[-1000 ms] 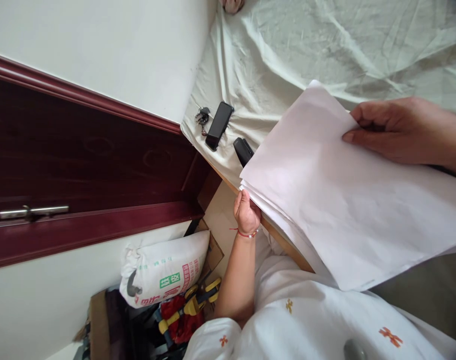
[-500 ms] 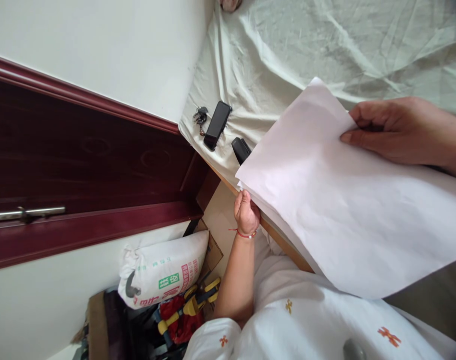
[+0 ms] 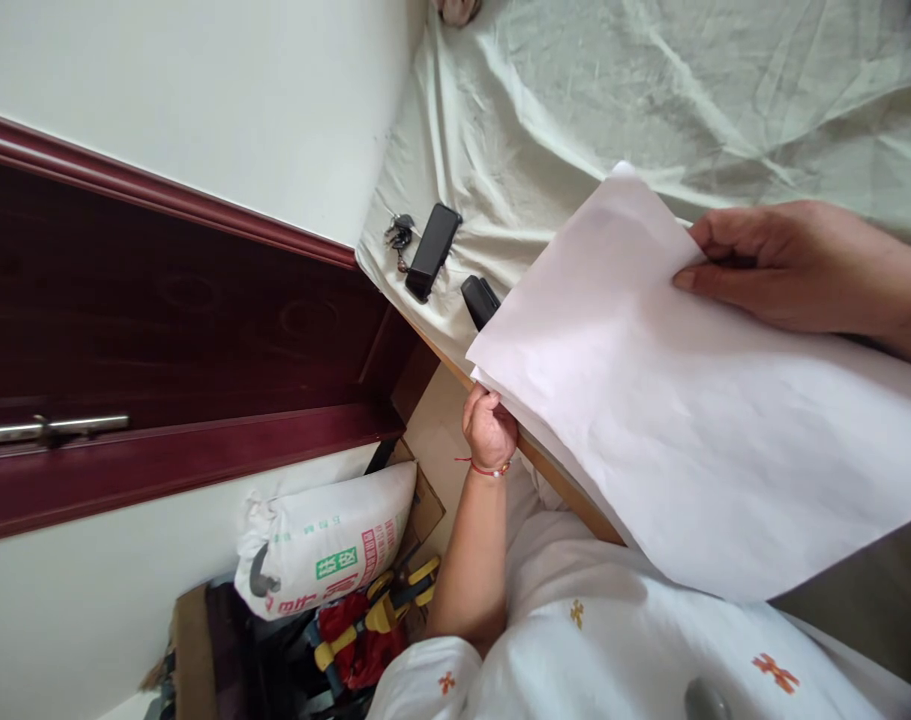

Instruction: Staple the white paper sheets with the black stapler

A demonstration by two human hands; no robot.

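Clamping the far edge of the white paper sheets (image 3: 650, 400), the right hand (image 3: 792, 268) sets its thumb on top. The sheets overhang the near edge of the cloth-covered surface (image 3: 575, 120); their long axis appears to run diagonally rightward, toward the body. The left hand (image 3: 490, 432) is nearer their left corner, fingers curled just beneath; its grip cannot be confirmed. A smartphone (image 3: 434, 252) lies near the surface's left corner.

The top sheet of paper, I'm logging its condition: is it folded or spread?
Spread: the top sheet shows one broad, gently bowed face, no fold visible, the right hand gripping its edge.
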